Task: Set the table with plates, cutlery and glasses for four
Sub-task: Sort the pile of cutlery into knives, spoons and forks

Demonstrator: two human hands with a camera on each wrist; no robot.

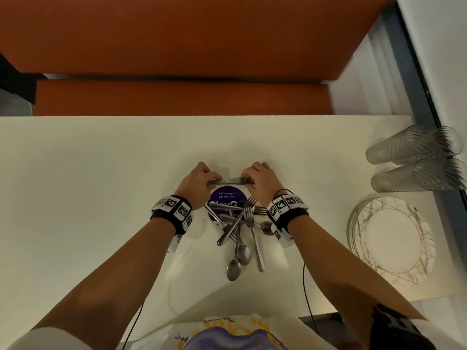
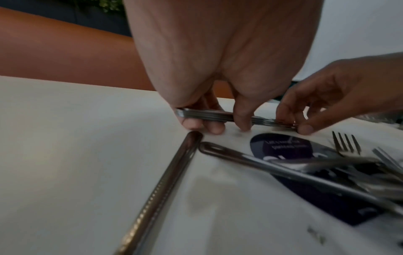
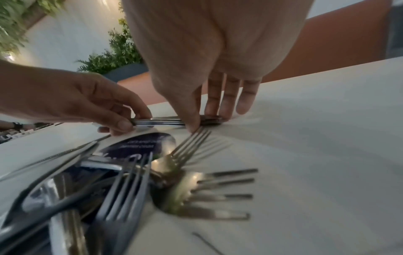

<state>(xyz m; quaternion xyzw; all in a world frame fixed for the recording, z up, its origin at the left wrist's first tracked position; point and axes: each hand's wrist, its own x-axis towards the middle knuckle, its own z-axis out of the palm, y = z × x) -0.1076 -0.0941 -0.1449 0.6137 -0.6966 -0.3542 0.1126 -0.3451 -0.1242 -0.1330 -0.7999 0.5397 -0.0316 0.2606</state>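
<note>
Together, both hands point(image 1: 199, 181) point(image 1: 260, 180) pinch a slim, shiny bundle of knives point(image 1: 230, 182).

A small bundle of steel knives point(image 1: 230, 181) lies level, pinched at both ends; behind it a loose heap of forks and spoons point(image 1: 240, 231) sprawls on the tabletop point(image 1: 88, 173). Stacked marbled plates point(image 1: 391, 238) and ribbed glasses point(image 1: 414, 160) on their sides sit at the right edge.

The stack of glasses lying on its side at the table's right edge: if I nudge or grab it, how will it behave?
The glasses lie on their sides, ribbed and round, so a nudge would probably roll them. They sit near the table edge, so a roll could end in a drop. They look clear and thin, likely fragile; nested ones may slide apart when lifted.
</note>
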